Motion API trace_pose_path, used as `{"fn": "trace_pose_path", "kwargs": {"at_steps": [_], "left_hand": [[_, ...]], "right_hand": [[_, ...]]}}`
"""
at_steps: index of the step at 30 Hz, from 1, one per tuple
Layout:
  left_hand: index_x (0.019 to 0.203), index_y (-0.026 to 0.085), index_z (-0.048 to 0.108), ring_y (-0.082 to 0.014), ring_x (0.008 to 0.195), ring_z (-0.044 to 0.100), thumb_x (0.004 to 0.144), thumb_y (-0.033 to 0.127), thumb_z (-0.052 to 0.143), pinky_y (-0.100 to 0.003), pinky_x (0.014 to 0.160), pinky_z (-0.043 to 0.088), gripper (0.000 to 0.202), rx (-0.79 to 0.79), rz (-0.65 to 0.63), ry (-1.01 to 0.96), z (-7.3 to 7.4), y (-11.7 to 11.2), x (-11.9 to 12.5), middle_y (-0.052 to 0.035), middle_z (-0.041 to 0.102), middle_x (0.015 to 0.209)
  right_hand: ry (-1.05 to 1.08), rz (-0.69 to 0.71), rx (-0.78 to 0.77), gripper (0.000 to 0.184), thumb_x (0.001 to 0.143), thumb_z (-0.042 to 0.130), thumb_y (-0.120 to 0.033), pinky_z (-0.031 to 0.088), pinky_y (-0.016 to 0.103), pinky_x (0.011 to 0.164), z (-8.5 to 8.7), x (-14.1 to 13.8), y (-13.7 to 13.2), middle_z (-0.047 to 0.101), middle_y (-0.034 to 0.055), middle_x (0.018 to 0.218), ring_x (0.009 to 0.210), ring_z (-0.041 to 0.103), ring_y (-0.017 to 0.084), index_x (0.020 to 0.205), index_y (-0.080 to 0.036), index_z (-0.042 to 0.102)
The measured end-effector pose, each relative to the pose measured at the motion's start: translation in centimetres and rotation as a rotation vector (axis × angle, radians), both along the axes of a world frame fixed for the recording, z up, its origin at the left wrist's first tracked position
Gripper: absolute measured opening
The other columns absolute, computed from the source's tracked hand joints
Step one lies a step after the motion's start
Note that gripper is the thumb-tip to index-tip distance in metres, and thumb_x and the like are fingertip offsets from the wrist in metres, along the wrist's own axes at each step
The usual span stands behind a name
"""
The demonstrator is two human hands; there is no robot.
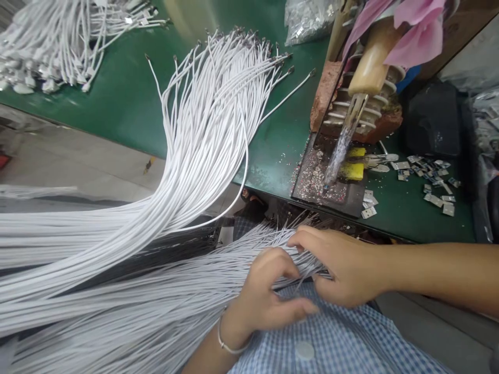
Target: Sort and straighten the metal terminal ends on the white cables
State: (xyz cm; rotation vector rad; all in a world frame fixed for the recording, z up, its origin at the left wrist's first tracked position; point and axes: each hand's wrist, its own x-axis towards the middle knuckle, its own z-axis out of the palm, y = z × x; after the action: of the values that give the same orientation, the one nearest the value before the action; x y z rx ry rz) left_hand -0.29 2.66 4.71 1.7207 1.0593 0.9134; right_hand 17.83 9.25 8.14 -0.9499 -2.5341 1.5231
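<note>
A thick bundle of thin white cables (pixel 187 278) lies across my lap, with its wire ends under both hands. My left hand (pixel 273 291) rests on these cables, thumb stretched away from the curved fingers. Close beside it, my right hand (pixel 343 265) arches over the cable ends, its thumb and fingers apart. The fingertips of both hands are partly hidden among the cables. Above, a second bundle of white cables (pixel 218 114) drapes over the green table's edge, with small dark tips at its far end.
A soldering iron (pixel 362 93) sits in a coil stand on the green table (pixel 128 104), above a solder-spattered plate (pixel 312 176) and a yellow sponge (pixel 354 171). Small metal connectors (pixel 432 171) lie to the right. More cables (pixel 58 41) and a plastic bag (pixel 310 18) are at the back.
</note>
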Motion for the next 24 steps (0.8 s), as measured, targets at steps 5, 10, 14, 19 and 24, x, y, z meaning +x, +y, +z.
{"fn": "trace_pose_path", "kwargs": {"at_steps": [5,10,14,19,24], "left_hand": [[0.064,0.019,0.05,-0.0137,0.058,0.046,0.083,0.033,0.053,-0.03,0.059,0.034,0.024,0.173,-0.047,0.155,1.2,0.9,1.9,0.0007,0.053,0.056],[0.073,0.018,0.054,-0.0165,0.065,0.052,0.084,0.025,0.05,-0.031,0.062,0.036,0.014,0.081,-0.061,0.278,0.3,0.6,1.4,-0.0033,0.059,0.066],[0.072,0.018,0.054,-0.0156,0.065,0.051,0.085,0.019,0.045,-0.03,0.062,0.037,0.016,0.007,-0.072,0.218,-0.6,-0.1,1.2,-0.0028,0.058,0.065],[0.058,0.019,0.042,-0.012,0.053,0.041,0.084,0.027,0.048,-0.027,0.053,0.034,0.028,-0.137,0.119,-0.2,-1.7,-0.3,0.5,0.003,0.041,0.052],[0.05,0.018,0.035,-0.0086,0.042,0.032,0.08,0.029,0.053,-0.026,0.048,0.032,0.036,-0.222,0.26,-0.802,0.1,-0.6,-2.9,0.0059,0.032,0.044]], "right_hand": [[0.033,0.038,-0.068,0.052,0.06,0.053,-0.013,0.046,0.041,0.075,-0.4,0.0,0.0,0.053,0.0105,0.099,0.085,0.054,0.024,0.111,-0.013,0.044],[0.097,0.021,-0.091,0.044,0.06,0.049,-0.006,0.047,0.038,0.076,-0.5,-0.1,0.0,0.054,0.01,0.097,0.086,0.053,0.021,0.104,-0.014,0.047],[0.117,0.041,-0.085,0.043,0.062,0.049,-0.005,0.047,0.036,0.079,-0.6,0.0,-0.1,0.056,0.0109,0.098,0.089,0.054,0.021,0.104,-0.012,0.048],[0.03,0.115,0.048,0.036,0.069,0.054,-0.013,0.047,0.034,0.074,-1.5,-0.1,0.5,0.059,0.0117,0.096,0.086,0.057,0.022,0.105,-0.011,0.053],[-0.248,0.174,0.189,0.015,0.077,0.046,-0.011,0.045,0.031,0.065,-2.0,0.0,1.3,0.063,0.0111,0.079,0.07,0.057,0.02,0.078,-0.012,0.061]]}}
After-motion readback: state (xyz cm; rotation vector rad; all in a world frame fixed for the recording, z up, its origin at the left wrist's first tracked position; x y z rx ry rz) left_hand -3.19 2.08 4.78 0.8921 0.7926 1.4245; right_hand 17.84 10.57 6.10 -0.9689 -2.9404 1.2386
